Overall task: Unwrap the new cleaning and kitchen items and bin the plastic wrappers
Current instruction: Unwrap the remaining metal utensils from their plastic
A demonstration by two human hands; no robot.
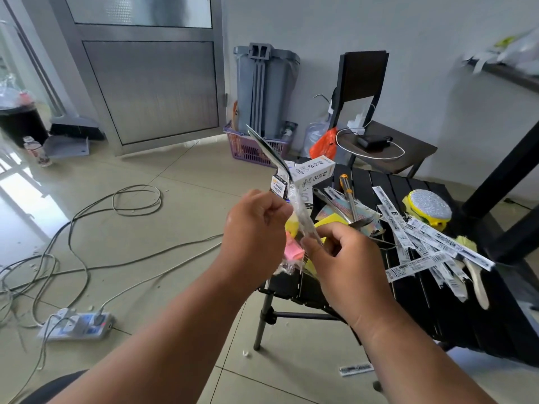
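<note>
Both hands hold one metal spoon [267, 150] in a clear plastic wrapper [300, 212] above the left edge of the black slatted table [437, 301]. My left hand [256, 228] pinches the wrapper near the labelled upper end. My right hand [344, 258] grips the wrapped handle lower down. The spoon's bowl sticks up and left, bare of plastic. On the table lie several wrapped utensils with white labels [431, 246], a white box [312, 170], yellow and pink sponges [294, 243] and a round silver scrubber [428, 207].
A black bin [20, 123] stuffed with plastic stands far left by the door. Cables and a power strip [75, 326] lie across the tiled floor. A grey mop bucket [262, 86], purple basket [250, 147] and dark chair [388, 141] stand behind the table.
</note>
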